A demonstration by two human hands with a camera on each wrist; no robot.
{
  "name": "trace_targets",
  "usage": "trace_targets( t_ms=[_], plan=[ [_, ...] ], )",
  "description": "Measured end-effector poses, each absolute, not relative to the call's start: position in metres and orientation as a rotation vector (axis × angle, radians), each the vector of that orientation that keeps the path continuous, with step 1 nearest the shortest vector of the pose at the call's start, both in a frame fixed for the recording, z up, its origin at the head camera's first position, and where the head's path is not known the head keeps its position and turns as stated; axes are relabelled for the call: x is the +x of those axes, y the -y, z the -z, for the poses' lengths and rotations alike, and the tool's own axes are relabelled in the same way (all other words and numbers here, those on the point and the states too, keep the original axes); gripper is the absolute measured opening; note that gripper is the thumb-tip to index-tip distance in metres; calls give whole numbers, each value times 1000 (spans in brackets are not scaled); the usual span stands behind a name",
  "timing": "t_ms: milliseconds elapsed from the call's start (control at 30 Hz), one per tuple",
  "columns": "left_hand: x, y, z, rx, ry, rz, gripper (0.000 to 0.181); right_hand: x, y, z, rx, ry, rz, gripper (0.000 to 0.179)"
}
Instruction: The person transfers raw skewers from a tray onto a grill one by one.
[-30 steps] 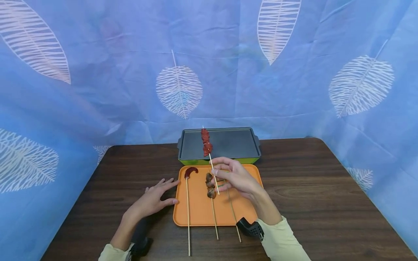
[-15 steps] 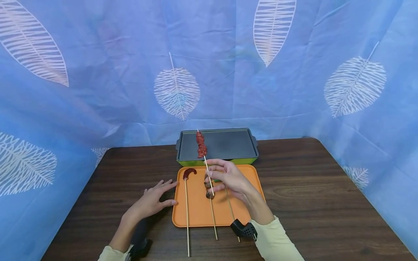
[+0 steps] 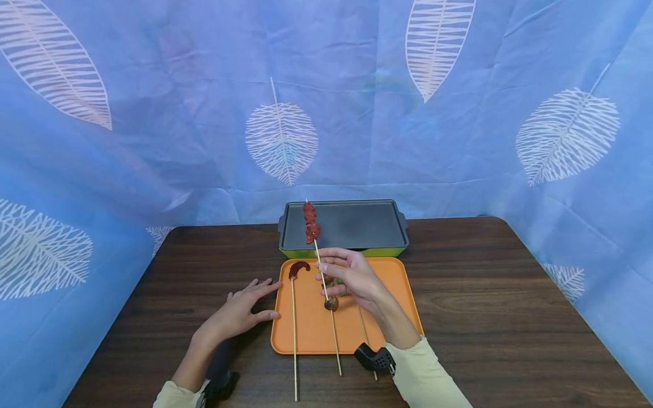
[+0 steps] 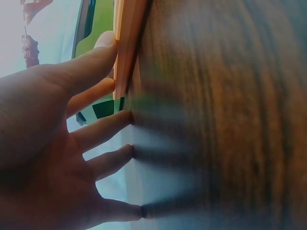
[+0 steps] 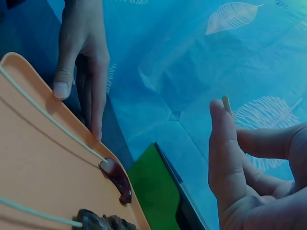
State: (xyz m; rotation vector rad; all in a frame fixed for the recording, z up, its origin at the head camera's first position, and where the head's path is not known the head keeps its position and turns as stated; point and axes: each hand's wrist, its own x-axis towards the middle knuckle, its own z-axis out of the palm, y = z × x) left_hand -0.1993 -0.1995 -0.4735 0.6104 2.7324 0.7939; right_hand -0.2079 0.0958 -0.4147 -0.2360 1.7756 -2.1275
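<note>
We see a skewer [image 3: 310, 220], its pale stick threaded with lumpy red pieces near the far end, pinched in the right hand [image 3: 355, 277] and tilted, the loaded end extending beyond the fingers. Beneath that hand we find an orange tray [image 3: 311, 334], rectangular, round-cornered and rimmed, lying flat, its near rim touched by the left hand [image 3: 241, 309].

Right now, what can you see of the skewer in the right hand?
The skewer is a thin, pale, wood-looking stick with reddish, lumpy, meat-like pieces toward its far end. The right hand grips its bare lower part, holding it aslant; the head view shows the pieces against the dark pan.
</note>
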Motion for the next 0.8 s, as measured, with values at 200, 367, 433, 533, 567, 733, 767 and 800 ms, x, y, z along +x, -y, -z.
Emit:
trace_targets(
  t_ms=[200,367,433,533,567,733,767,800],
  plan=[
    [-199,199,472,575,-2728,-784,72,-212,-83,419,-172,-1773,2185,39],
    [-199,200,470,585,-2729,-775,72,-218,-71,424,-109,-1787,2235,35],
    [-199,201,469,583,-2736,-776,71,-221,-65,425,-111,-1786,2250,36],
    [-198,202,468,573,-2744,-773,71,-227,-57,425,-118,-1780,2264,38],
    [-198,202,469,572,-2742,-773,71,-228,-55,426,-113,-1776,2267,39],
    [-199,199,472,596,-2718,-788,71,-235,-50,433,-36,-1765,2289,38],
    [-200,199,472,594,-2719,-791,70,-236,-49,434,-26,-1762,2288,38],
    [-200,199,473,593,-2725,-789,70,-237,-48,435,-21,-1763,2287,37]
  ],
)
